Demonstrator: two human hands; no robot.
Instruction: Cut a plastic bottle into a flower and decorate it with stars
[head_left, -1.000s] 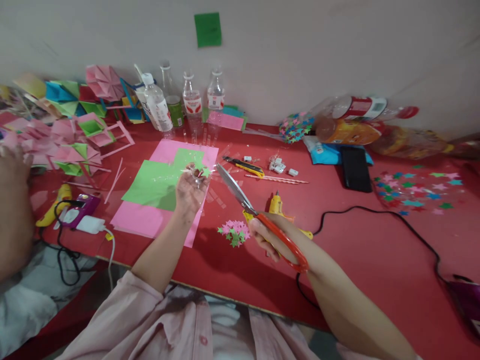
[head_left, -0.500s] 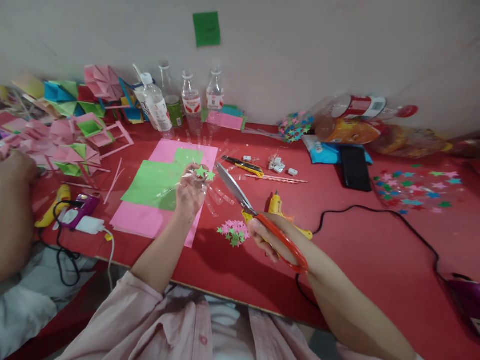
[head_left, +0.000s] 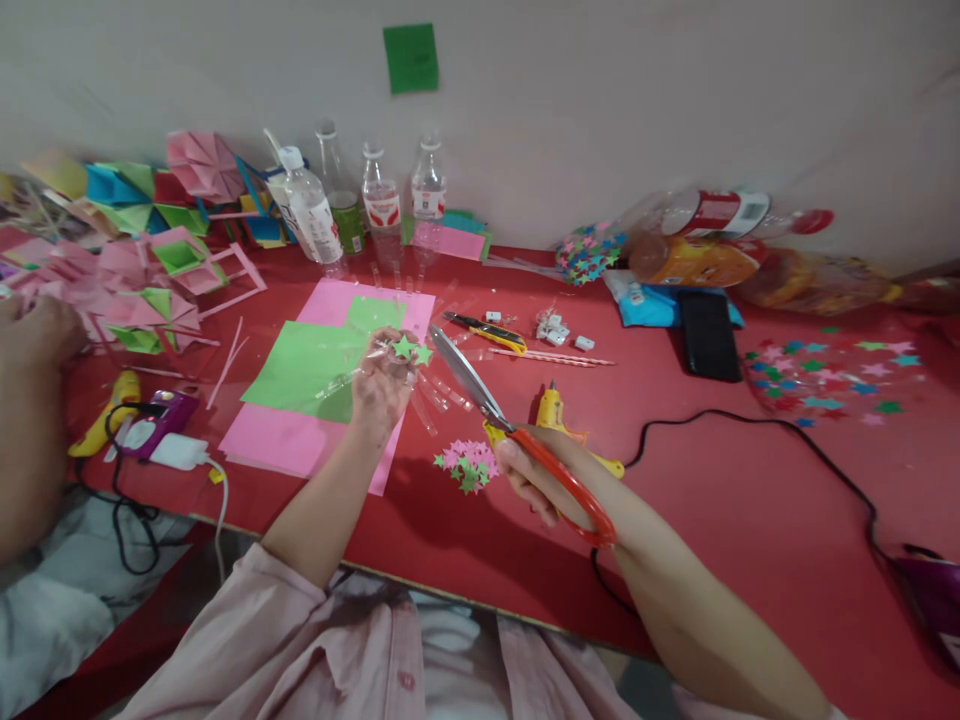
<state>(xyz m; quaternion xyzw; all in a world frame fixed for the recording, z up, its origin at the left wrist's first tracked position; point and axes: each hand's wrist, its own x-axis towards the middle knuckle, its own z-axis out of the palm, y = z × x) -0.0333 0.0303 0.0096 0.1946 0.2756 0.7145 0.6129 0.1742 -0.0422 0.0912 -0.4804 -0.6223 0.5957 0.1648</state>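
Observation:
My left hand (head_left: 379,395) is closed around the middle of a clear plastic bottle piece (head_left: 431,395) cut into thin strips that spread outward. Two green paper stars (head_left: 403,347) show at its centre, by my fingertips. My right hand (head_left: 525,480) grips a pair of scissors (head_left: 487,402) with red handles, its blades together and pointing up and left, just right of the strips. Below the blades lies a small pile of pink and green paper stars (head_left: 469,465). A yellow glue gun (head_left: 551,410) rests behind my right hand, partly covered by it.
Pink and green paper sheets (head_left: 292,365) lie under my left hand. A yellow utility knife (head_left: 487,330), small white pieces (head_left: 555,332) and a black phone (head_left: 709,335) are farther back. Clear bottles (head_left: 382,205) stand along the wall. Another person's arm (head_left: 34,430) is at left.
The strips and stars in my left hand have shifted very slightly. Both hands stay nearly in place, and the other person's hand at left has moved a little.

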